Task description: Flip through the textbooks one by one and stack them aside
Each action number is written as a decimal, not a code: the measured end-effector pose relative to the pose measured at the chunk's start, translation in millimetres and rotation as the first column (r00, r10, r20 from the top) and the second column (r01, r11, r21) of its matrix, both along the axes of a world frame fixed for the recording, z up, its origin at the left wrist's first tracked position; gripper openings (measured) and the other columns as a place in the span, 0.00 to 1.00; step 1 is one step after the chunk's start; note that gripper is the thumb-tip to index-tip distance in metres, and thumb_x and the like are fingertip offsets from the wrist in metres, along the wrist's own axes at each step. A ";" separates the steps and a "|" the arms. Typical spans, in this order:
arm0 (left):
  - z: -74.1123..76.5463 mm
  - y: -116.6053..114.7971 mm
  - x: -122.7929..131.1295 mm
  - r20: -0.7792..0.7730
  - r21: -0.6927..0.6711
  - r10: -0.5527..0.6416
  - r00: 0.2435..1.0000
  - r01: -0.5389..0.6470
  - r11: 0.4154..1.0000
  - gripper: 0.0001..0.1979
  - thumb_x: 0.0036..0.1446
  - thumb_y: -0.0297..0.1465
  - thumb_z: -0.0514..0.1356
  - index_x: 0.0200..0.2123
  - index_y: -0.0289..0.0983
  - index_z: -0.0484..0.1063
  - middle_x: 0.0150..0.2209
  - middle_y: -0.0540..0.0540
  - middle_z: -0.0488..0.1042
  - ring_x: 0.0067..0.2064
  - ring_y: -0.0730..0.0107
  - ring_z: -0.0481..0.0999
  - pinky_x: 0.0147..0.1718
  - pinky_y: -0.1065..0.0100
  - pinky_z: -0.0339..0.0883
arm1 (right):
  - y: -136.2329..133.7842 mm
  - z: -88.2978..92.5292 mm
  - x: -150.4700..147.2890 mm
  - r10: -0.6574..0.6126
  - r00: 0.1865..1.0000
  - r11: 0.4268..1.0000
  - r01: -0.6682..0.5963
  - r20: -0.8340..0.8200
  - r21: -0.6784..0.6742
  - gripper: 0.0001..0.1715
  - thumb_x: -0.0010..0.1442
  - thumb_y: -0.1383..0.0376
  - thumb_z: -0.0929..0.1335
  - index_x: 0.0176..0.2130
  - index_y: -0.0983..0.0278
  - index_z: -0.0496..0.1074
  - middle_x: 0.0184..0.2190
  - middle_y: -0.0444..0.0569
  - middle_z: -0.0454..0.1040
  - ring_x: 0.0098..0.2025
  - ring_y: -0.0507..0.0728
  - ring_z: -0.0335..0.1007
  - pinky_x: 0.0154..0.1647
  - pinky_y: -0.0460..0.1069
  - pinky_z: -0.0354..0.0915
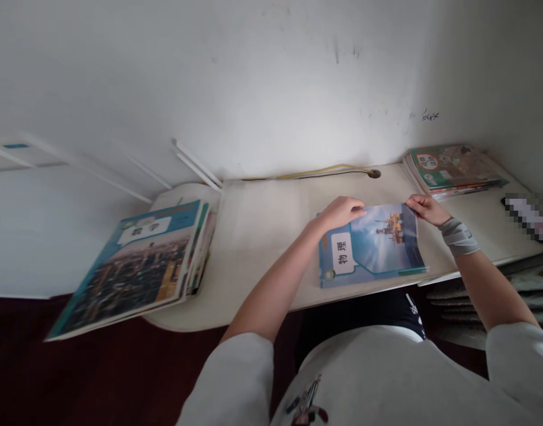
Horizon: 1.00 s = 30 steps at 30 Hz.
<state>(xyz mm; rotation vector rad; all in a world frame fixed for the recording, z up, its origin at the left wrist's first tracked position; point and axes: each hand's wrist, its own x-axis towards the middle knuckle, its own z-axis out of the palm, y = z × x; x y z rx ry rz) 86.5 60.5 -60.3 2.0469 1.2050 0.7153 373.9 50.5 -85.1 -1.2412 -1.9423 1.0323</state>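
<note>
A blue book (373,248) with an offshore rig on its cover lies sideways near the front edge of the white table (262,236). My left hand (342,211) grips its far edge, fingers closed at the top middle of the cover. At the far right corner of the same book, my right hand (424,208) pinches the edge between thumb and fingers; a grey wrap circles that wrist. The cover looks slightly bent near the right hand.
A stack of large books (138,260) overhangs the table's left end. Another book stack (453,168) sits at the back right, near a phone (526,216). A yellow cable (315,172) runs along the wall to a round hole (375,174).
</note>
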 end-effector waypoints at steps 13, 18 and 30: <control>16.1 7.2 -2.7 -0.192 -0.047 -0.107 0.976 0.099 0.994 0.13 0.52 0.36 0.59 0.18 0.38 0.70 0.19 0.50 0.67 0.26 0.69 0.66 0.30 0.68 0.55 | 9.6 30.4 -22.3 0.088 0.981 0.995 -0.094 0.175 0.024 0.24 0.53 0.47 0.65 0.29 0.66 0.73 0.22 0.45 0.70 0.25 0.51 0.61 0.26 0.47 0.58; -20.8 13.6 -19.1 -0.367 0.017 0.104 0.924 -0.105 0.994 0.23 0.55 0.39 0.57 0.11 0.39 0.61 0.15 0.48 0.61 0.24 0.65 0.66 0.29 0.66 0.54 | 29.0 -3.0 -26.8 -0.017 0.917 1.000 0.007 0.398 0.027 0.19 0.55 0.55 0.64 0.25 0.67 0.71 0.19 0.43 0.67 0.24 0.50 0.60 0.26 0.46 0.57; -60.7 1.5 -9.7 -0.381 0.179 0.221 0.898 -0.163 0.970 0.09 0.60 0.33 0.55 0.31 0.37 0.72 0.36 0.39 0.71 0.43 0.56 0.71 0.42 0.62 0.60 | 3.0 -22.6 -74.3 -0.157 0.641 0.897 -0.226 0.752 0.380 0.18 0.64 0.62 0.58 0.42 0.66 0.73 0.41 0.56 0.72 0.43 0.59 0.67 0.44 0.50 0.59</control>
